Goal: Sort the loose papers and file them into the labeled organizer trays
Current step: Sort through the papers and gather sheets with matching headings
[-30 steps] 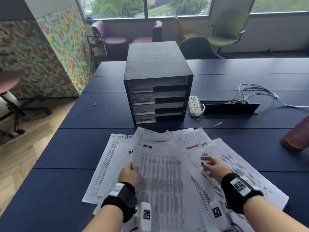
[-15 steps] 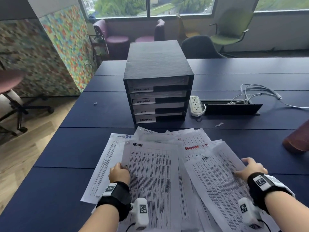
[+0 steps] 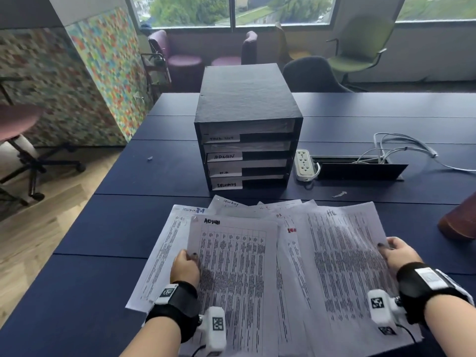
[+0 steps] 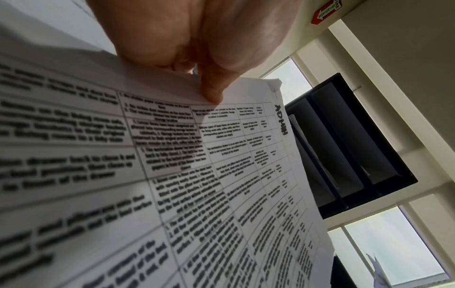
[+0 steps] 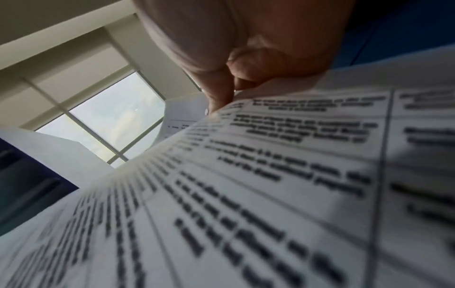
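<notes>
Left hand (image 3: 186, 266) pinches the ADMIN sheet (image 3: 231, 274); right hand (image 3: 398, 255) pinches the HR sheet (image 3: 345, 258); organizer (image 3: 247, 124) at twelve o'clock.

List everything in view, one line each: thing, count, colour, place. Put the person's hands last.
organizer: one, black, four labeled trays, mid-table behind the papers
ADMIN sheet: one, white, held at its left edge
HR sheet: one, white, held at its right edge
loose papers: several, white, fanned out on the near table
table: one, dark blue
power strip: one, white, right of the organizer
cables: a bundle, white, far right
chairs: several, green, purple and dark, by the windows
left hand: pinches the ADMIN sheet
right hand: pinches the HR sheet
</notes>
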`<state>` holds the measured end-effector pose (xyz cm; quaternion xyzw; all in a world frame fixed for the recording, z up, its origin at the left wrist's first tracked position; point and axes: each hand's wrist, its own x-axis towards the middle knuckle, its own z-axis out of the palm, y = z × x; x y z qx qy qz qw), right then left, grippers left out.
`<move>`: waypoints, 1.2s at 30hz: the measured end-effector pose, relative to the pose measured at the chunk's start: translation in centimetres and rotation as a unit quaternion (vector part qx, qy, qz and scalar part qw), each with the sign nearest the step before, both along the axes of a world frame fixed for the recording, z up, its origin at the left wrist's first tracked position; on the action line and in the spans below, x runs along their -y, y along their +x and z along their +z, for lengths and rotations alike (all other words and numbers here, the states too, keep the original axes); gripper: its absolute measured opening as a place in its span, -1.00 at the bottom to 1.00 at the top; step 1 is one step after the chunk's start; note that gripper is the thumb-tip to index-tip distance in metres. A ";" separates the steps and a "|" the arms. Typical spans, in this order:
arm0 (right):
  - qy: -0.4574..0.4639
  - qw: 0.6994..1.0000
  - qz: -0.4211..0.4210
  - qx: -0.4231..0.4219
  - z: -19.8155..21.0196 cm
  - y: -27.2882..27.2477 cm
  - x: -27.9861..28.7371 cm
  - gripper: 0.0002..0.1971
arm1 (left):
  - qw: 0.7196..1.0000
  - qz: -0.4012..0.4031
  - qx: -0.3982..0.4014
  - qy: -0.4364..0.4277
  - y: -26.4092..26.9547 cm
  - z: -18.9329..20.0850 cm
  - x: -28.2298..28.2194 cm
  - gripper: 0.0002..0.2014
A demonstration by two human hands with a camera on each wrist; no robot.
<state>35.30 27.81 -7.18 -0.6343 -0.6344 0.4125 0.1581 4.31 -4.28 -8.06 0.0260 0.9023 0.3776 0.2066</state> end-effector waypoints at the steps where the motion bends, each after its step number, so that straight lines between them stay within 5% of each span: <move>1: -0.010 1.000 -0.005 -0.007 -0.2 -0.3 0.1 -0.96 | 1.000 0.006 -0.006 0.002 -0.2 -0.1 0.1 -0.74; 14: -0.078 0.996 0.050 -0.009 -1.3 -6.3 5.7 -0.89 | 0.989 -0.034 0.051 0.131 0.1 -0.2 0.7 -0.78; 27: -0.055 0.989 0.050 0.125 -0.7 -7.0 8.0 -0.82 | 0.990 0.064 -0.089 0.085 -7.9 2.1 5.9 -0.89; 32: -0.092 0.984 0.086 0.126 -0.9 -9.3 9.7 -0.71 | 0.982 -0.006 0.005 0.188 -7.3 2.7 5.1 -0.85; 36: -0.126 0.981 0.084 0.122 -0.6 -11.1 12.0 -0.54 | 0.982 -0.074 0.065 0.163 -3.5 2.0 3.5 -0.77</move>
